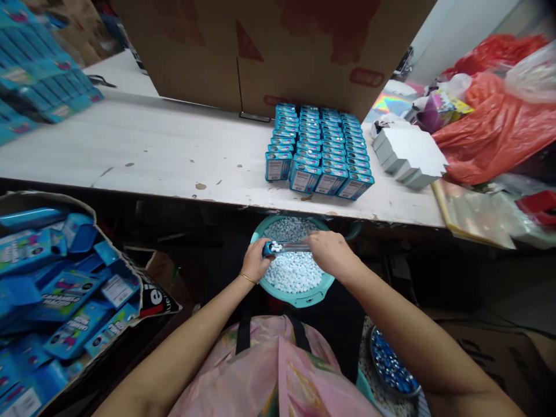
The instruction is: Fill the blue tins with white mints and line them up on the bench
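Note:
My left hand (255,260) is closed around a small blue box (267,248), its open end turned to the right with white pellets in it. In my right hand (332,252) is a clear scoop (295,247), whose tip meets the mouth of the box. Below both hands sits a turquoise basin (299,300) on my lap, filled with small white pellets (295,273).
Rows of blue boxes (320,152) stand on the white table (174,150), beside stacked white boxes (408,153). A bag of blue boxes (69,289) is at the left, orange plastic bags (499,127) at the right. Low right is a bowl of blue pieces (391,362).

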A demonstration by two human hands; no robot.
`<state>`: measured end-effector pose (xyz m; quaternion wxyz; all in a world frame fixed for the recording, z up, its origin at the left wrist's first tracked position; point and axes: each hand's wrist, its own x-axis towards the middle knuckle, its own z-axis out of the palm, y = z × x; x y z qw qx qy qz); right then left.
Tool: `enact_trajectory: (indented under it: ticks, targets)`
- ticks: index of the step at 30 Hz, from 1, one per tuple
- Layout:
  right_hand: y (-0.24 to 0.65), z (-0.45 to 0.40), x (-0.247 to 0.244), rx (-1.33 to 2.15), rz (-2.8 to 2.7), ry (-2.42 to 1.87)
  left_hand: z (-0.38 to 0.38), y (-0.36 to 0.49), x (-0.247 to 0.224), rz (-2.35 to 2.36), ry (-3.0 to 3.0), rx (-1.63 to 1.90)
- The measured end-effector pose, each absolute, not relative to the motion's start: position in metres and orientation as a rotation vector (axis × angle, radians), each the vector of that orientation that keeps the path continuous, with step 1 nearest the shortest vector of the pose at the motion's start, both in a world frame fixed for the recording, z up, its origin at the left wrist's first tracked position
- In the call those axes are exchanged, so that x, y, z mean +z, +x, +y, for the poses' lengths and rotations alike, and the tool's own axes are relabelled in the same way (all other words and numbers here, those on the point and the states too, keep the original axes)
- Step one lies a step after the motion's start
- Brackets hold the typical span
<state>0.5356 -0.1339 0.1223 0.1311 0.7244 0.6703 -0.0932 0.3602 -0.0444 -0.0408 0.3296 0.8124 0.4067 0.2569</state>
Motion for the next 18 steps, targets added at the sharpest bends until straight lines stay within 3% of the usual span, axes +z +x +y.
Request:
enact_trajectory:
  ticks: [6,11,18]
  targets:
    - [0.58,-0.159,0.031,-0.485,1.601,2.384,-0.037,0.349,-0.038,1.103,2.054,0.695]
    - [0.537,-0.143,-0.051,-0.758,1.577,2.504,-0.033,0.338,-0.034,1.146,2.006,0.732]
    - [0.512,-0.113,-0.089,-1.094,1.679,2.681,-0.026,0.322,-0.028,1.228,1.931,0.794]
